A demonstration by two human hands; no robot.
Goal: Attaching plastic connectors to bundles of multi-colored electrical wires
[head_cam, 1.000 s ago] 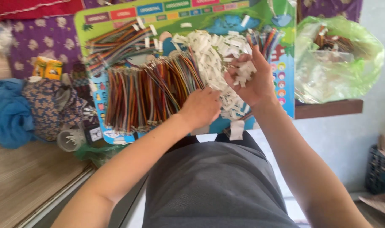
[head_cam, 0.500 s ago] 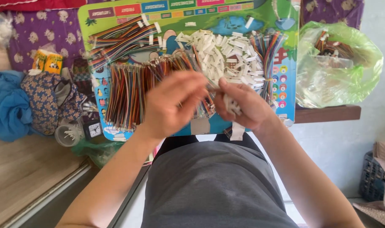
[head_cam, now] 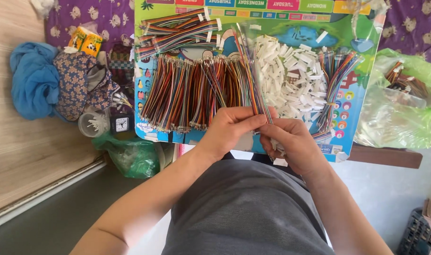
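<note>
My left hand (head_cam: 234, 127) pinches a thin bundle of multicoloured ribbon wires (head_cam: 247, 71) that rises away over the board. Right beside it, my right hand (head_cam: 291, 141) grips the near end of the same wires together with a small white connector; the fingertips of both hands touch. Under them lies a colourful printed board (head_cam: 352, 80). On it sit rows of multicoloured wire bundles (head_cam: 187, 92) on the left, a heap of white plastic connectors (head_cam: 291, 75) in the middle, and more wires (head_cam: 336, 71) on the right.
A green plastic bag (head_cam: 404, 108) holding wires lies to the right on a wooden shelf edge (head_cam: 385, 156). To the left are blue cloth (head_cam: 33, 78), patterned cloth (head_cam: 76, 82), a small clock (head_cam: 122, 123), a plastic cup (head_cam: 91, 123) and another green bag (head_cam: 132, 156).
My right hand came back from the connector heap with a connector, and my left hand lifted a wire bundle off the rows. Both hands now meet near the board's front edge.
</note>
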